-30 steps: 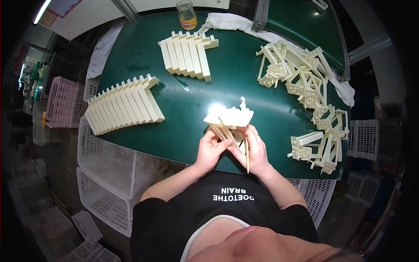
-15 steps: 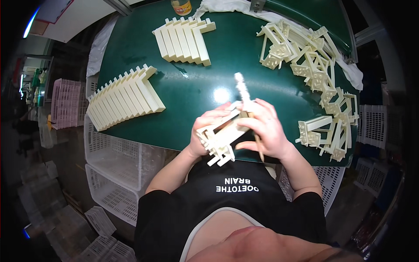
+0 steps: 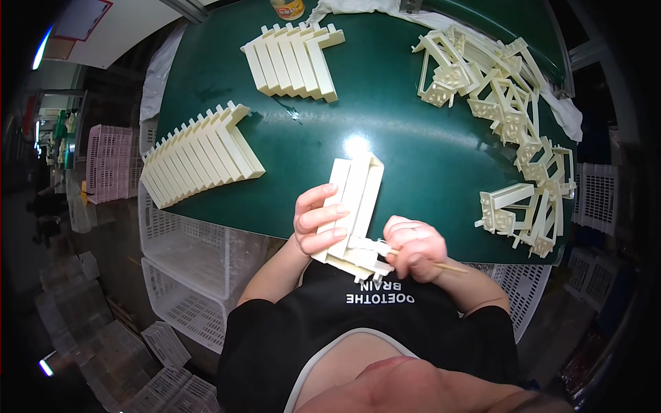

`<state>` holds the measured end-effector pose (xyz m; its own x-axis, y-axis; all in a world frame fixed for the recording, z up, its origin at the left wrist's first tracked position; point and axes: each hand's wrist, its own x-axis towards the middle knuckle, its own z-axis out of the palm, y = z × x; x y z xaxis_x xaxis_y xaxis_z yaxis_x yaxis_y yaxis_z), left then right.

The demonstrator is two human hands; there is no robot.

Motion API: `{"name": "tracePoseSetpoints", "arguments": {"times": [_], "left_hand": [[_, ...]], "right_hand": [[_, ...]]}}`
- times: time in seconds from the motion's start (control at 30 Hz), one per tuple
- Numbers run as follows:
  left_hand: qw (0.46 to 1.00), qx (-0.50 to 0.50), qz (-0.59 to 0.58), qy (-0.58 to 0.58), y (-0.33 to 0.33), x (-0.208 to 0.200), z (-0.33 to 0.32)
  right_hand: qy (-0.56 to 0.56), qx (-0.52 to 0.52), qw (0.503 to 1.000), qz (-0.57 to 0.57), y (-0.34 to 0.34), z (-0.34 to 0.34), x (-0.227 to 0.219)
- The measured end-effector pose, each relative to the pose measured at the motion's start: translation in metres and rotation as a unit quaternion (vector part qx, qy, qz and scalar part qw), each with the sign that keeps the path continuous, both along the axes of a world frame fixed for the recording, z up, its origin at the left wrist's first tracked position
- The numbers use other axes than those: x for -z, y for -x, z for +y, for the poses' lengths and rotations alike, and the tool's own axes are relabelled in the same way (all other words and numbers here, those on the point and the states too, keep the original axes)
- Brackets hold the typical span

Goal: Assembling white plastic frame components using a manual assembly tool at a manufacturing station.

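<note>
My left hand (image 3: 318, 221) is wrapped round the left side of a cream plastic frame part (image 3: 358, 196), long and angular with small pegs at its near end. In my right hand (image 3: 417, 248) is a thin wooden stick with a white fluffy tip (image 3: 372, 246), like a swab. Its tip touches the near end of the part, close to the pegs. Both hands are in front of me at the near table edge. Similar cream parts stand nested in a row (image 3: 200, 162) at the left and in another row (image 3: 292, 65) farther back.
A loose heap of cream frames (image 3: 509, 103) runs down the right side of the green table (image 3: 406, 151). At the back are a jar (image 3: 288, 9) and a white cloth (image 3: 365, 7). White plastic crates (image 3: 182, 237) are stacked below the left edge; pink crates (image 3: 108, 165) stand beyond.
The part has been turned so its long faces show and its far end points away from me. My right hand has come off it, swinging the swab's tip down to the part's near end.
</note>
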<state>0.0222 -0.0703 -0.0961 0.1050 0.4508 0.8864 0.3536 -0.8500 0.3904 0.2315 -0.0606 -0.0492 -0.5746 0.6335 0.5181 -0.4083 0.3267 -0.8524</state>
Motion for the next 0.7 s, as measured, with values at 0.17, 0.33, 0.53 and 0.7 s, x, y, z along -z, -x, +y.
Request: {"name": "tracePoseSetpoints", "arguments": {"times": [0.17, 0.33, 0.53, 0.7], "left_hand": [[0.993, 0.005, -0.11, 0.03, -0.009, -0.004, 0.003], [0.986, -0.003, -0.164, 0.043, -0.015, -0.012, 0.005], [0.989, -0.001, -0.143, 0.03, -0.001, -0.013, 0.0], [0.996, 0.022, -0.074, 0.053, 0.009, -0.024, -0.007]], "right_hand": [[0.122, -0.027, 0.99, 0.062, -0.002, -0.002, 0.001], [-0.073, 0.099, 0.992, -0.019, 0.001, 0.015, 0.004], [-0.049, -0.057, 0.996, 0.04, 0.004, 0.014, -0.008], [-0.203, 0.045, 0.978, -0.032, -0.002, 0.032, -0.006]]}}
